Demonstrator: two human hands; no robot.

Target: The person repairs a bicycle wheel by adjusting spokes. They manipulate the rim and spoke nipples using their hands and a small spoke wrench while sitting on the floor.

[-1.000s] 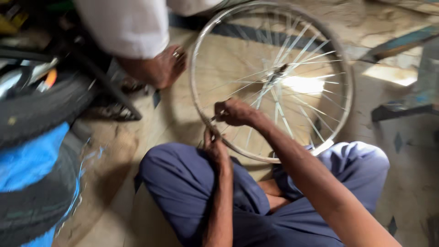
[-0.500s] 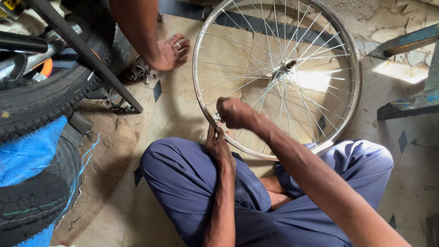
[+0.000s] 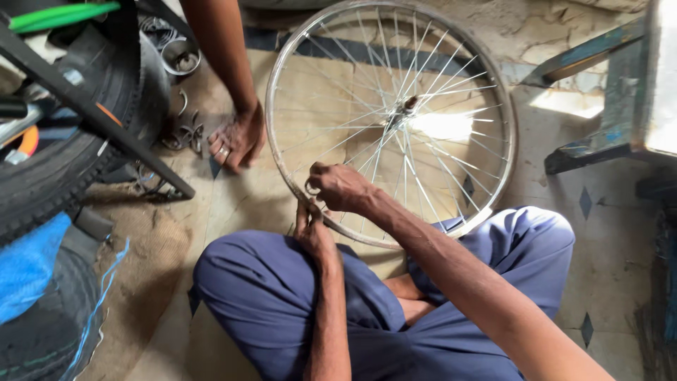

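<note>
My right hand (image 3: pixel 338 187) is pinched shut on the near-left rim (image 3: pixel 282 169) of the wheel standing on the floor against my knees, left hand (image 3: pixel 309 224) gripping just beneath it, hub (image 3: pixel 407 106) up and away to the right.

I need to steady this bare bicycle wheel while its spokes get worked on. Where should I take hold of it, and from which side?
Probably grip the metal rim of the wheel on its free far-right arc, coming from outside the hoop. The rim is a narrow band fingers can wrap, and thin spokes fill the inside. The right hand and left hand already occupy the near arc.
</note>
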